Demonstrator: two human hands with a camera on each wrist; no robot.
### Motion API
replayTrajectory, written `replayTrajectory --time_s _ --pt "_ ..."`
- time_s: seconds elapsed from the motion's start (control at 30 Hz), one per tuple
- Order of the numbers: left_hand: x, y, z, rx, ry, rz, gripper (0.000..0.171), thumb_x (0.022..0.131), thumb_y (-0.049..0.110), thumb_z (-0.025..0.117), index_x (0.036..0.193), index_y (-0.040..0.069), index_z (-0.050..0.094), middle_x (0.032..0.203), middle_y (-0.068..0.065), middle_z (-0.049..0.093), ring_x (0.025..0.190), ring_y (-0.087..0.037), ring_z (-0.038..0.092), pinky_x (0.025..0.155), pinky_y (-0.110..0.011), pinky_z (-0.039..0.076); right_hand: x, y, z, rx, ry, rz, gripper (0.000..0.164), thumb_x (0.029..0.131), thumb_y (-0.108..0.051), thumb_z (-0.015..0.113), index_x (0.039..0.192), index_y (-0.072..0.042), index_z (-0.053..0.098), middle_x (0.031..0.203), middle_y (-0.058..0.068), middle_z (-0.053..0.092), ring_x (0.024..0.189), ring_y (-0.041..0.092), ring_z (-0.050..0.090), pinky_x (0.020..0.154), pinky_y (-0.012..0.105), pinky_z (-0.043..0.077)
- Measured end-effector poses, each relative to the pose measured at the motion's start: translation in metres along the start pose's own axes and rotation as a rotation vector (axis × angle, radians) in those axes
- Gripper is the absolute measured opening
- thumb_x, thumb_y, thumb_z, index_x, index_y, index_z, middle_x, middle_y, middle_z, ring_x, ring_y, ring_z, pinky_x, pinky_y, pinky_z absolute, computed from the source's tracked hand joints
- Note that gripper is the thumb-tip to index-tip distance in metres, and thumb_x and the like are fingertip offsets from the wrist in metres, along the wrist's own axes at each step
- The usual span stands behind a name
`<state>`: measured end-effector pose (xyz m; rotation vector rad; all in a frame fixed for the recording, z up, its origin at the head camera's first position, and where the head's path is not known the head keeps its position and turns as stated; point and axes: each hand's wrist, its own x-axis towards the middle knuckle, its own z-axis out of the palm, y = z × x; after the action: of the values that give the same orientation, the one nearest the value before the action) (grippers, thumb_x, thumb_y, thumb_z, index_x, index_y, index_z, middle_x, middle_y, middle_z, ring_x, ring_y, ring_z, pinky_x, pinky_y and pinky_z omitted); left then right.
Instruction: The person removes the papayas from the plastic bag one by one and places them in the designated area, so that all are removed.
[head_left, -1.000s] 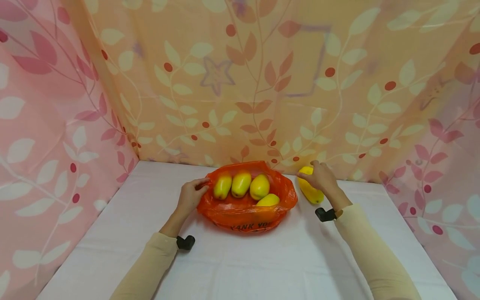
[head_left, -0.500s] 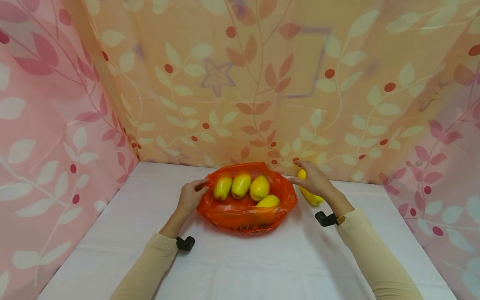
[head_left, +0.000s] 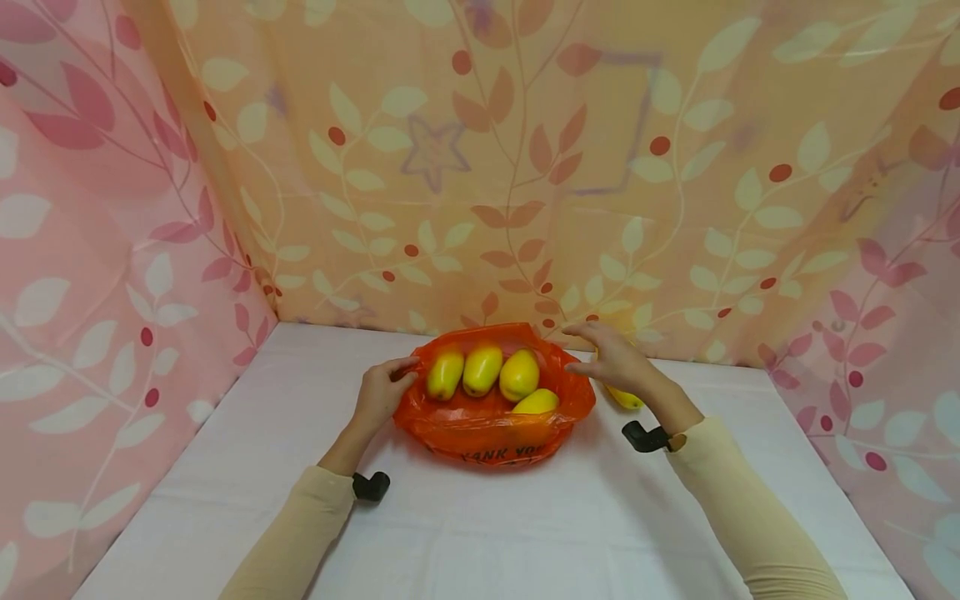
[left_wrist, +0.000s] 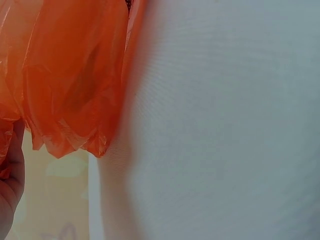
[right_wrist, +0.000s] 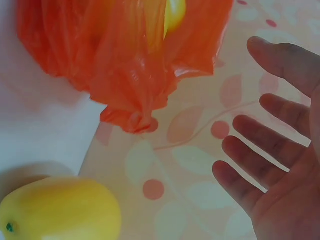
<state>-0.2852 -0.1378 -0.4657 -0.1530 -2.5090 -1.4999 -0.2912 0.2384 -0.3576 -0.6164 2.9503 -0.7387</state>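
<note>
An orange-red plastic bag (head_left: pixel 480 433) with black print lies mouth up on the table, several yellow mangoes (head_left: pixel 519 375) inside it. At its left rim my left hand (head_left: pixel 378 393) pinches the plastic between thumb and fingers; the left wrist view catches only part of that hand (left_wrist: pixel 10 182) beside the hanging plastic. My right hand (head_left: pixel 618 360) is raised at the bag's right rim with its fingers spread and holds nothing. Another mango (head_left: pixel 626 401) lies to the right of the bag, partly hidden under the right hand; the right wrist view shows it whole-sided and yellow (right_wrist: pixel 60 210).
The white-covered table (head_left: pixel 480 533) runs back to a yellow floral curtain (head_left: pixel 420 208), with pink floral curtains (head_left: pixel 82 333) along both sides. Each wrist wears a small black camera mount (head_left: pixel 371 486).
My right hand has moved left from over the outside mango to the bag's right rim, its fingers spreading. That mango stays on the table. The left hand and bag hold still.
</note>
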Motion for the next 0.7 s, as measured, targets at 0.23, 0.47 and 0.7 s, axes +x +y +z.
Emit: replayTrajectory --time_s 0.23,0.47,0.7 --pt "-0.001 0.001 0.0 -0.004 0.0 -0.004 0.03 0.091 0.008 0.066 0.12 0.002 0.068 0.12 -0.019 0.068 0.115 -0.032 0.062 0.099 -0.046 0.051 -0.001 -0.009 0.003 0.028 -0.022 -0.085 0.058 0.085 -0.018 0.075 0.138 -0.011 0.053 0.143 0.015 0.049 0.133 0.04 0.042 0.105 0.062 0.041" --pt "0.0 0.002 0.0 -0.008 0.005 -0.007 0.03 0.091 0.007 0.066 0.12 0.002 0.068 0.12 -0.019 0.068 0.115 -0.032 0.062 0.099 -0.046 0.052 0.002 -0.015 0.008 0.03 -0.041 -0.115 0.053 0.084 -0.018 0.076 0.133 -0.009 0.058 0.138 0.012 0.052 0.129 0.035 0.045 0.106 0.057 0.043" --pt "-0.001 0.003 0.0 -0.015 -0.001 -0.009 0.03 0.091 0.007 0.066 0.12 0.002 0.068 0.12 -0.019 0.068 0.115 -0.032 0.062 0.099 -0.046 0.051 0.008 -0.017 0.018 0.017 -0.084 -0.154 0.049 0.083 -0.017 0.077 0.129 -0.012 0.061 0.132 0.008 0.057 0.125 0.033 0.051 0.105 0.052 0.046"
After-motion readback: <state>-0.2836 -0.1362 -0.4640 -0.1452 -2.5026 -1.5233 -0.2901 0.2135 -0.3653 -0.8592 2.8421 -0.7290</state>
